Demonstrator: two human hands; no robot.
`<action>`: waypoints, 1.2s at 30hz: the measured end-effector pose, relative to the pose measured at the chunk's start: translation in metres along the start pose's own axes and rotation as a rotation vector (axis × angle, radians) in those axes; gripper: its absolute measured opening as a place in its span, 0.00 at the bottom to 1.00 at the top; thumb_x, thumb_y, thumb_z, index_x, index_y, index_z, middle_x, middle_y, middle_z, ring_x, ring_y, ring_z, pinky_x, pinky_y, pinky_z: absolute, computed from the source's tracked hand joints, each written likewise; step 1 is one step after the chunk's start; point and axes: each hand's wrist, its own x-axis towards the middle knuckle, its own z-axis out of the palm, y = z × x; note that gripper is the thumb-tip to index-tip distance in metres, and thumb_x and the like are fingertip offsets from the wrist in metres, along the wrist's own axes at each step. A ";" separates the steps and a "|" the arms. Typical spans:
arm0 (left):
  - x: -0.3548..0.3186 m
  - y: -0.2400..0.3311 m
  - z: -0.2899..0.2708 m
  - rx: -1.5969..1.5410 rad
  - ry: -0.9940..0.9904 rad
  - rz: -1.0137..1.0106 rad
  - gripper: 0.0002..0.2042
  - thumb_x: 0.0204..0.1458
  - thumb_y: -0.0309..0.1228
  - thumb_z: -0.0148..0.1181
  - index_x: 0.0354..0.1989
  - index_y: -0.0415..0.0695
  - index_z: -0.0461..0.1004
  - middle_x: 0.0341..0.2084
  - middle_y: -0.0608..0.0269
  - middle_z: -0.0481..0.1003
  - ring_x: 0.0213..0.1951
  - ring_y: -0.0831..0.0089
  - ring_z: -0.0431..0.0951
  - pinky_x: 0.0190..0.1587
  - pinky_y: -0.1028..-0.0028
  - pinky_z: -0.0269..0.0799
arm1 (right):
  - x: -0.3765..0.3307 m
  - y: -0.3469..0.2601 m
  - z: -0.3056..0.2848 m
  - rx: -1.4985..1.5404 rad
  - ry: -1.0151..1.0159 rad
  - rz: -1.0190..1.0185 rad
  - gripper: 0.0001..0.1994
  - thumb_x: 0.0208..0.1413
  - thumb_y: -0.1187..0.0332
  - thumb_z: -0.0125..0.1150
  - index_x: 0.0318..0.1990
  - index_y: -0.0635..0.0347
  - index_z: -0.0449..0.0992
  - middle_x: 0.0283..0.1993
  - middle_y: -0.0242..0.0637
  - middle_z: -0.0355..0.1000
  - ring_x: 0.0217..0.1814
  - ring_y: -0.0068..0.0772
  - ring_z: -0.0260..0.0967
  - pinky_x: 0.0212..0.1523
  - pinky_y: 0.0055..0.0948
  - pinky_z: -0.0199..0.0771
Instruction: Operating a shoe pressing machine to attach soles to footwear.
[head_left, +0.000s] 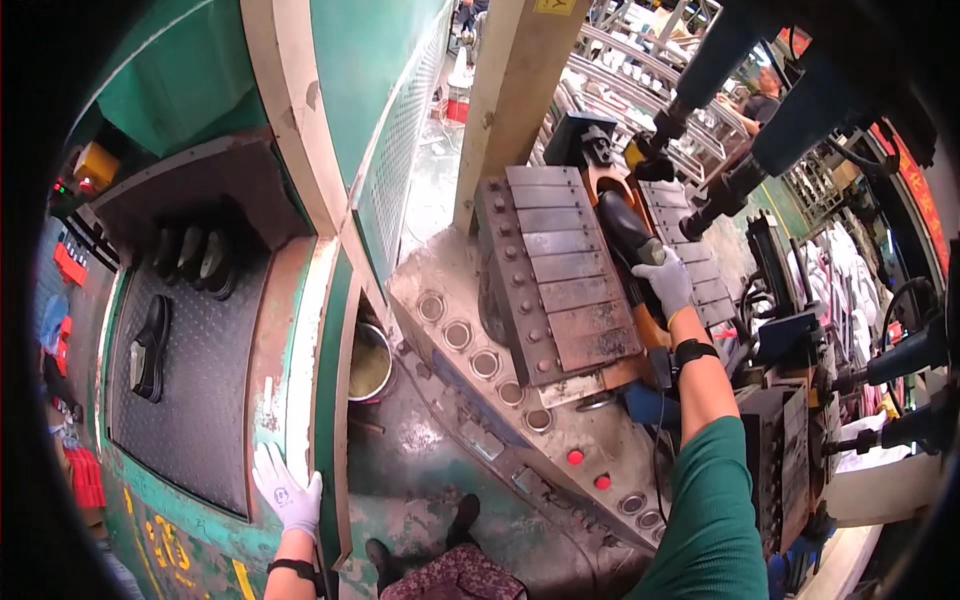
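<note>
Black shoe [625, 225] lies at two o'clock in my view, toe away from me, in the gap between the banks of metal plates [575, 270] on a machine. My right hand [670, 284], in a white glove, has its thumb and fingers closed about the heel end.

My left hand [288, 496], also gloved, is between seven and eight o'clock, open with the fingers a little spread, at the ledge [290, 380] of a green housing [190, 512]; I cannot tell whether it presses there.

That housing, toward nine o'clock, holds shoes on a dark, textured floor [215, 400]: a single dark shoe [153, 345] lies nearer me, apart from a cluster of shoes [195, 262] in the shadow under a dark flap [205, 185]. At eight o'clock a round bucket [371, 362] stands partly behind the housing's post; its inside looks tan, its contents unclear. Two red buttons [575, 457] sit at five o'clock.
</note>
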 end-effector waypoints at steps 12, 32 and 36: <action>0.001 -0.004 0.004 0.027 0.017 0.011 0.52 0.42 0.46 0.69 0.74 0.38 0.50 0.73 0.47 0.51 0.74 0.52 0.48 0.76 0.53 0.38 | -0.049 0.006 -0.021 0.348 0.084 -0.288 0.39 0.41 0.59 0.78 0.63 0.59 0.70 0.52 0.45 0.77 0.55 0.41 0.75 0.58 0.35 0.71; 0.044 -0.028 -0.115 -2.008 -0.230 0.064 0.57 0.51 0.41 0.73 0.77 0.43 0.30 0.71 0.41 0.49 0.71 0.55 0.55 0.71 0.61 0.55 | -0.503 -0.405 0.147 0.353 -0.036 -0.581 0.41 0.45 0.55 0.72 0.65 0.68 0.65 0.61 0.54 0.69 0.63 0.56 0.67 0.64 0.45 0.67; 0.116 -0.139 -0.107 -2.111 -0.578 -0.323 0.29 0.54 0.33 0.68 0.63 0.47 0.62 0.48 0.64 0.73 0.46 0.71 0.77 0.48 0.68 0.78 | -0.554 -0.492 0.175 0.351 -0.174 -0.830 0.40 0.49 0.52 0.69 0.65 0.69 0.65 0.64 0.57 0.66 0.65 0.57 0.65 0.65 0.47 0.65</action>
